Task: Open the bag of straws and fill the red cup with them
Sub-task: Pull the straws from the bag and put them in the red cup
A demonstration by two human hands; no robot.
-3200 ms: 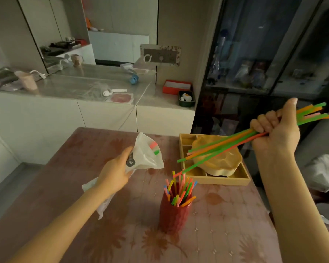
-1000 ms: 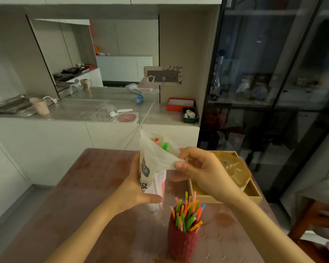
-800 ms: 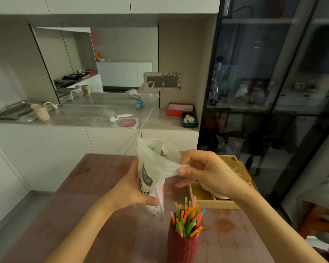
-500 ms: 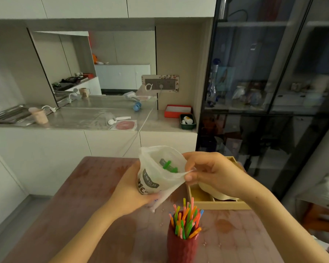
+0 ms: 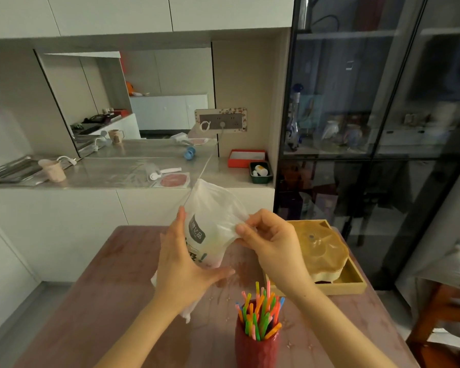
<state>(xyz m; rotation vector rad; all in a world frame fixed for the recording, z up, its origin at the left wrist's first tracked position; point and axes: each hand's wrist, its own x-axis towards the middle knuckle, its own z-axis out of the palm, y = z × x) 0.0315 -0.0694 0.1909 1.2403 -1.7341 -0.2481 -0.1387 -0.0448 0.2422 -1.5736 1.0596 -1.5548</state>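
Observation:
A red cup stands on the table near the front edge, packed with several coloured straws that stick up out of it. Above the table I hold a clear plastic straw bag with dark print, its mouth pointing up. My left hand grips the bag's lower part from the left, thumb across its front. My right hand pinches the bag's right edge between thumb and forefinger. No straws show inside the bag.
A wooden tray with a yellow scalloped dish sits on the table's right side, just beyond my right hand. A counter with cups and small items runs behind. A glass cabinet stands at right.
My right hand put a bunch of straws into the cup, then came to the bag's mouth. The green straw ends seen in the bag half a second ago no longer show.

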